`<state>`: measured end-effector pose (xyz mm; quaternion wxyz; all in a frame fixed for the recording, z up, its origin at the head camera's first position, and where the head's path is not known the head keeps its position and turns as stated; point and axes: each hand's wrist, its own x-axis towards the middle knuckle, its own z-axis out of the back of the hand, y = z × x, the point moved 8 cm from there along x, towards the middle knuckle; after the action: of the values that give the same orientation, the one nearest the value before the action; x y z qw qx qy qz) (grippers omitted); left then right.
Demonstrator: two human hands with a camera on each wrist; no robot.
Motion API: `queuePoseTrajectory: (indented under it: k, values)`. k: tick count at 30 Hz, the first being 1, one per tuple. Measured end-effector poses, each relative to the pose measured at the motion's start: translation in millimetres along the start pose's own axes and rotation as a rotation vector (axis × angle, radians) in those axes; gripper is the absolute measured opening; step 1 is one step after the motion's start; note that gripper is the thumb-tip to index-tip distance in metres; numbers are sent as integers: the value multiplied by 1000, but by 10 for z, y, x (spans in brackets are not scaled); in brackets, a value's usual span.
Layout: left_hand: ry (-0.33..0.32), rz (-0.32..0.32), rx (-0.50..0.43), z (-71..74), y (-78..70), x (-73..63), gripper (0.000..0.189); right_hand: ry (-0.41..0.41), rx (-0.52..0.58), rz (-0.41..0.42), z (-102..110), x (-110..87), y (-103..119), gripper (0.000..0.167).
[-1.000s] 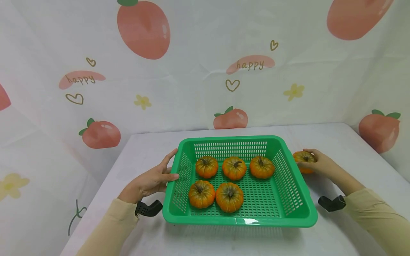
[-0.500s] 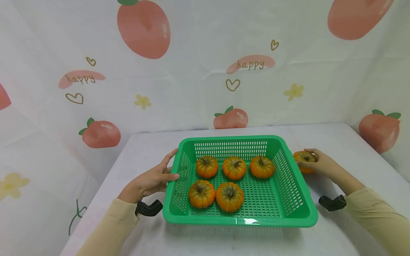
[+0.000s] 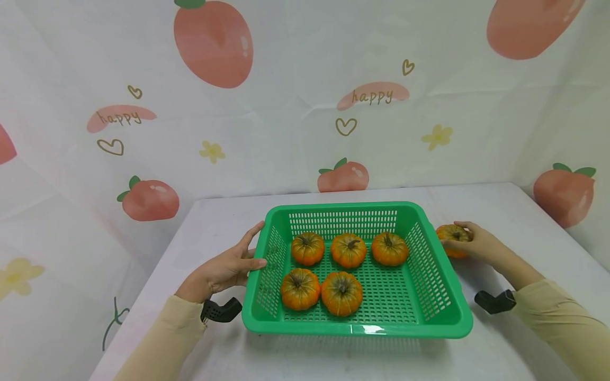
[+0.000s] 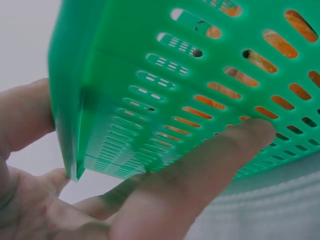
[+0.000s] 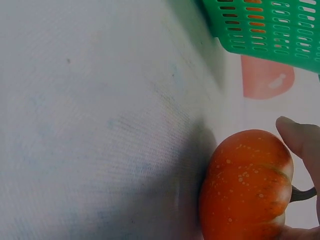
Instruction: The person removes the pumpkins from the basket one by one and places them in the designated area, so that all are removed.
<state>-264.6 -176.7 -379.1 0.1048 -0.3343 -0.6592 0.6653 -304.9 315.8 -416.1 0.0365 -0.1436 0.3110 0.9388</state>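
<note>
A green plastic basket (image 3: 350,329) with slotted walls stands on the table, and several small orange pumpkins (image 3: 342,294) lie inside it in two rows. My left hand (image 3: 221,270) grips the basket's left side, its thumb over the rim. In the left wrist view, fingers (image 4: 200,170) reach beneath the slotted wall (image 4: 120,65). Just outside the basket's right wall, my right hand (image 3: 478,246) holds another small pumpkin (image 3: 450,233) from above between thumb and fingers. That pumpkin's orange side (image 5: 245,185) shows low against the tabletop in the right wrist view; its stem points toward the palm.
The basket's front right corner has a bare slotted floor (image 3: 388,296). White cloth covers the table (image 3: 224,222), and a printed fabric backdrop (image 3: 281,132) hangs behind it. A black wrist device (image 3: 221,310) sits on the left wrist, another black device (image 3: 494,302) on the right.
</note>
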Motion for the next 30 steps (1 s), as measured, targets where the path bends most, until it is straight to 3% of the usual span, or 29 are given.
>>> queuePoseTrajectory:
  k: [30]
  values:
    - [6, -3, -9, -9, -9, -4, 98, 17, 61, 25, 98, -18, -35, 98]
